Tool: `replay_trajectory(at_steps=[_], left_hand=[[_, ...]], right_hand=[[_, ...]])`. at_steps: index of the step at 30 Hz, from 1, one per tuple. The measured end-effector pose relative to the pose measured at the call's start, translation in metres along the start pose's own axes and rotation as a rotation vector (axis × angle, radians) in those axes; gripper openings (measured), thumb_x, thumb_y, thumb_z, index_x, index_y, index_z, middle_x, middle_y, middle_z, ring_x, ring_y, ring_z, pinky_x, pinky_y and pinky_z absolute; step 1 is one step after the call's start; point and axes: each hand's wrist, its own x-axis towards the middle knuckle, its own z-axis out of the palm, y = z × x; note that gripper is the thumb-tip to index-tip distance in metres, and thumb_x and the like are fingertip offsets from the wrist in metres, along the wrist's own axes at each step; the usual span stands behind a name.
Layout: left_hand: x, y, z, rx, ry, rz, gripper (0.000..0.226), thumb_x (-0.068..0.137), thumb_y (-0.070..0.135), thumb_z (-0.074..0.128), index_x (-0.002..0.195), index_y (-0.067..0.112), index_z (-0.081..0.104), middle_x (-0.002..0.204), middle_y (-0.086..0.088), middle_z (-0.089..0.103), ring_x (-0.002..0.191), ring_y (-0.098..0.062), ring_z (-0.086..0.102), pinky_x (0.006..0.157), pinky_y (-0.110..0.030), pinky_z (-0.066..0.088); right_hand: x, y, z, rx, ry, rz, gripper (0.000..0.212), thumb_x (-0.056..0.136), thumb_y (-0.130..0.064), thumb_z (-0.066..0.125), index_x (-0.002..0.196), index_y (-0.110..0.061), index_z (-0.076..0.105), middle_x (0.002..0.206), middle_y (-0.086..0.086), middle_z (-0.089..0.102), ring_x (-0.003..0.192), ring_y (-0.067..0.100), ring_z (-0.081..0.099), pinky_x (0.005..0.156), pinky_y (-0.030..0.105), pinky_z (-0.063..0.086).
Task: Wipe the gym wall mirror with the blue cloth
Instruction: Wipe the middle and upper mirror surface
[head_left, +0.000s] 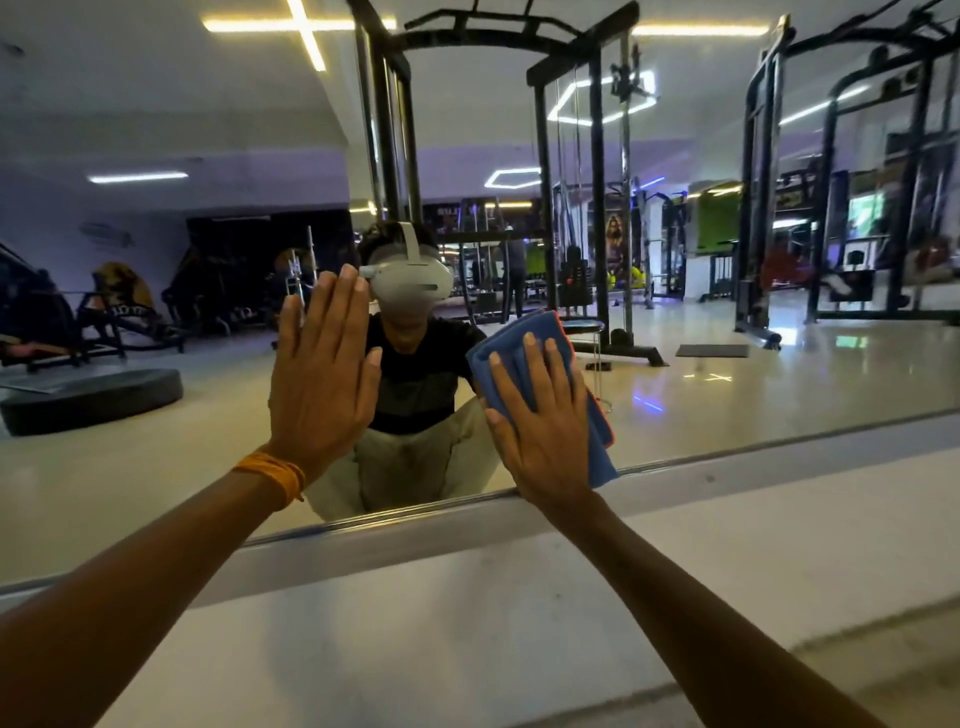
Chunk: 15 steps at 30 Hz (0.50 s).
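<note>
Blue cloth (530, 322) lies folded against the wall mirror (727, 312), low and right of the middle, just above its bottom frame. We press it to the glass with our right hand (540, 426), fingers (558, 374) straight and slightly spread over it. Our left hand (322, 379), an orange band (272, 475) on its wrist, lies flat against bare glass just to the left, fingers straight and close together. A pale ledge (467, 597) runs below the mirror.

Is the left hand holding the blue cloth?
No, the right hand presses the blue cloth flat against the mirror, while the left hand rests bare on the glass.
</note>
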Motion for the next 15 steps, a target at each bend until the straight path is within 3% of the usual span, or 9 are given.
replay_trajectory(at_steps=[5,8,10,11,15], left_hand=[[-0.002,-0.003,0.002,0.026,-0.016,0.020,0.067,0.107,0.036,0.029,0.163,0.005,0.012,0.172,-0.013,0.005,0.160,-0.030,0.003,0.129,-0.053,0.003],[-0.011,-0.010,0.001,0.041,-0.040,0.075,0.066,0.108,0.036,0.028,0.163,0.003,0.014,0.172,-0.015,0.006,0.159,-0.031,0.005,0.129,-0.053,0.006],[-0.024,-0.015,0.000,0.066,-0.051,0.108,0.065,0.108,0.036,0.028,0.163,0.002,0.015,0.172,-0.016,0.008,0.159,-0.030,0.006,0.128,-0.055,0.009],[-0.029,-0.018,-0.001,0.073,-0.053,0.112,0.065,0.108,0.035,0.028,0.163,0.003,0.016,0.171,-0.015,0.009,0.159,-0.030,0.006,0.128,-0.055,0.011],[-0.045,-0.026,-0.003,0.079,-0.027,0.102,0.063,0.108,0.032,0.032,0.163,0.003,0.017,0.171,-0.015,0.011,0.159,-0.030,0.008,0.127,-0.056,0.013]], right_hand=[[0.009,0.028,-0.008,0.043,-0.024,-0.207,0.053,0.112,-0.042,0.027,0.160,-0.022,0.021,0.165,0.013,0.027,0.153,0.035,0.023,0.127,0.047,0.010],[0.020,0.048,-0.014,0.177,0.072,0.105,0.054,0.112,-0.043,0.029,0.163,-0.031,0.016,0.167,0.009,0.020,0.156,0.025,0.011,0.126,0.050,0.014],[0.014,0.023,-0.012,0.232,0.065,0.318,0.056,0.111,-0.043,0.034,0.162,-0.025,0.023,0.170,0.007,0.016,0.157,0.019,0.004,0.127,0.046,0.011],[0.007,0.003,-0.005,0.218,0.049,0.307,0.057,0.110,-0.040,0.038,0.161,-0.020,0.025,0.170,0.008,0.016,0.158,0.022,0.004,0.128,0.045,0.009],[-0.022,-0.043,0.018,0.043,-0.082,-0.346,0.050,0.106,-0.027,0.049,0.154,-0.014,0.040,0.162,0.012,0.029,0.153,0.033,0.023,0.128,0.043,0.006]])
